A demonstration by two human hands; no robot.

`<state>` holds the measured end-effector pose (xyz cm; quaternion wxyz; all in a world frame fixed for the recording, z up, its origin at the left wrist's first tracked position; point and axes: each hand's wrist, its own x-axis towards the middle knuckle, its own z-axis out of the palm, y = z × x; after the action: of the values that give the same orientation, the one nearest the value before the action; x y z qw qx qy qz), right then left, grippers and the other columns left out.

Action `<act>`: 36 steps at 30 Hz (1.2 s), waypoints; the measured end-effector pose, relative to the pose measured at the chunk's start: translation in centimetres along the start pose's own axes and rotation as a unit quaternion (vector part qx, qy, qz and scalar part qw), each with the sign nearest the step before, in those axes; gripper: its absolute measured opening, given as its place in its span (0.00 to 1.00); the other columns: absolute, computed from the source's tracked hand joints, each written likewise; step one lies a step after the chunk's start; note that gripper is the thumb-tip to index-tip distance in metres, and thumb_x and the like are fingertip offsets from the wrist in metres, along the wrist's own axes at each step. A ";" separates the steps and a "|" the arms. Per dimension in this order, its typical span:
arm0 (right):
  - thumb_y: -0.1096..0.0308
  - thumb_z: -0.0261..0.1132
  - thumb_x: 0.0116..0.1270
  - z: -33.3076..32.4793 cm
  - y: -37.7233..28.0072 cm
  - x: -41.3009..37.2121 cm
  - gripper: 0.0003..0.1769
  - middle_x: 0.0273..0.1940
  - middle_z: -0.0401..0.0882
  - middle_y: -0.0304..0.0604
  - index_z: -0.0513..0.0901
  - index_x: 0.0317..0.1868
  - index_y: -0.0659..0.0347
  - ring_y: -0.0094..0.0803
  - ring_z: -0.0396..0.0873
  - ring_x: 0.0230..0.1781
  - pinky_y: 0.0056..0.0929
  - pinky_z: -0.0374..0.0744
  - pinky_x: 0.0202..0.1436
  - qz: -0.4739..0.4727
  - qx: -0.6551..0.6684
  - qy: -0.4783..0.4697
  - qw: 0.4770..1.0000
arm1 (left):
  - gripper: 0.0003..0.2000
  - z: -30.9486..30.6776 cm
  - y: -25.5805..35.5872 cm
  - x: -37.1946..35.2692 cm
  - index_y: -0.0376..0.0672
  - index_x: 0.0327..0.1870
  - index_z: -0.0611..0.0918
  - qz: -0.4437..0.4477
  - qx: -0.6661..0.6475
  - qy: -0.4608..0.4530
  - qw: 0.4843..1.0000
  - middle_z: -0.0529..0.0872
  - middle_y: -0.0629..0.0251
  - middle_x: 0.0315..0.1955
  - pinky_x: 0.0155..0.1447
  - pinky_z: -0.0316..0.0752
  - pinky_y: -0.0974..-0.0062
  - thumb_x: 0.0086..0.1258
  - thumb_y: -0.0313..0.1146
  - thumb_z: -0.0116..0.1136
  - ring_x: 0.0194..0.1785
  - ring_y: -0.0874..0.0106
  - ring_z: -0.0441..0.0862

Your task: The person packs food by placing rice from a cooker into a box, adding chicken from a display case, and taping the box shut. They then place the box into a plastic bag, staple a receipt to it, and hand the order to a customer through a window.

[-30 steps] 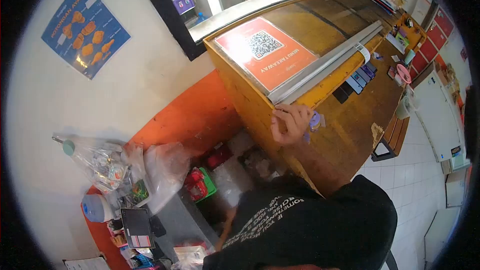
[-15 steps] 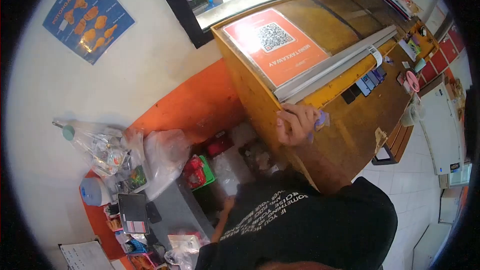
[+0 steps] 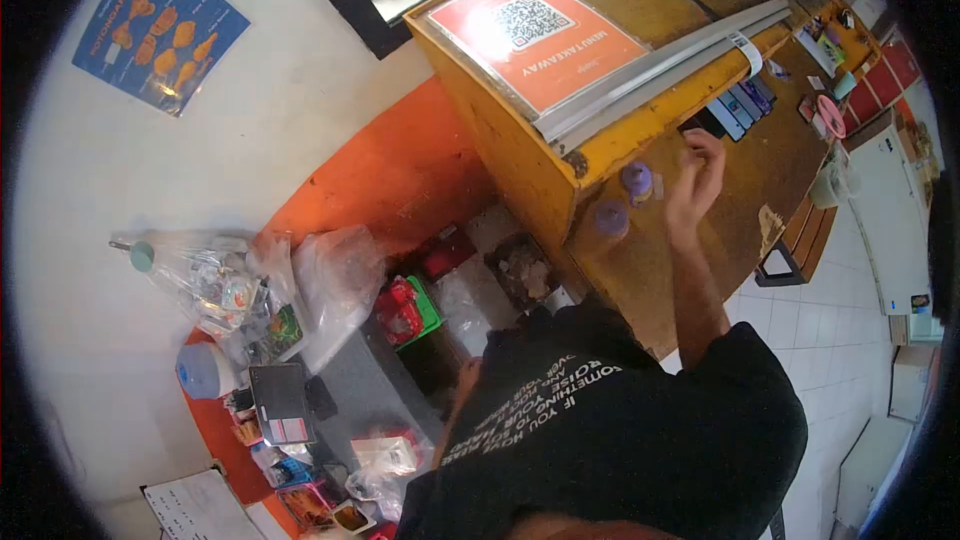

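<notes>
My right hand (image 3: 697,180) hangs over the brown tabletop (image 3: 715,230), its fingers loosely bent and no object visible in them. Just beyond the fingertips, several phones (image 3: 735,115) lie in a row beside the yellow cabinet's lower edge. Two small purple-topped containers, one (image 3: 637,180) nearer the cabinet and another (image 3: 611,218) closer to my body, stand left of that hand, apart from it. Low on the left, my left hand (image 3: 467,374) is small and dim beside the grey counter (image 3: 365,395); its fingers cannot be made out.
The yellow cabinet (image 3: 500,140) carries an orange QR-code sign (image 3: 560,60) and a grey metal rail (image 3: 665,75). Below it are a green basket (image 3: 428,312) and a dark box (image 3: 525,270). Plastic bags (image 3: 338,285) hang at left. A bench (image 3: 805,245) stands right of the table.
My right hand has left the cabinet's corner and moved right and up toward the phones. The purple-topped containers it partly covered now show fully. The view has shifted slightly.
</notes>
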<state>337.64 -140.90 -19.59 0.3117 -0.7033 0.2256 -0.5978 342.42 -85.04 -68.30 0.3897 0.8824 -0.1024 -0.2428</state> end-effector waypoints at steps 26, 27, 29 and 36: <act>0.62 0.68 0.58 5.2 7.5 -17.5 0.46 0.66 0.68 0.61 0.56 0.73 0.67 0.54 0.67 0.68 0.44 0.68 0.69 0.317 -0.007 -0.283 0.905 | 0.22 0.4 2.0 -0.8 0.38 0.53 0.81 -0.016 0.027 -0.076 0.997 0.88 0.53 0.41 0.47 0.78 0.68 0.70 0.49 0.61 0.41 0.66 0.85; 0.61 0.67 0.59 5.2 7.7 -17.9 0.45 0.66 0.68 0.61 0.56 0.73 0.67 0.54 0.68 0.68 0.45 0.68 0.69 0.308 -0.030 -0.287 0.907 | 0.21 1.0 1.1 -0.6 0.39 0.53 0.81 -0.035 -0.007 -0.071 0.997 0.88 0.55 0.41 0.46 0.78 0.68 0.70 0.48 0.61 0.41 0.67 0.84; 0.61 0.67 0.61 4.7 9.0 -19.4 0.44 0.66 0.69 0.61 0.56 0.73 0.67 0.53 0.68 0.67 0.45 0.68 0.69 0.298 -0.051 -0.295 0.906 | 0.20 1.5 2.0 -1.3 0.40 0.54 0.81 -0.070 -0.074 -0.061 0.993 0.87 0.58 0.41 0.44 0.77 0.70 0.70 0.45 0.62 0.40 0.71 0.83; 0.52 0.66 0.62 0.5 9.9 -25.1 0.49 0.74 0.52 0.62 0.53 0.75 0.66 0.56 0.51 0.75 0.52 0.55 0.75 0.212 -0.276 -0.461 0.816 | 0.17 2.3 0.7 -2.6 0.41 0.56 0.79 -0.202 -0.172 -0.029 0.964 0.87 0.61 0.41 0.42 0.76 0.74 0.70 0.38 0.62 0.38 0.74 0.81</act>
<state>334.12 -130.43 -44.19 0.2906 -0.8879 0.3548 -0.0354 339.06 -86.06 -68.20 0.4752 0.7973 0.1103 -0.3556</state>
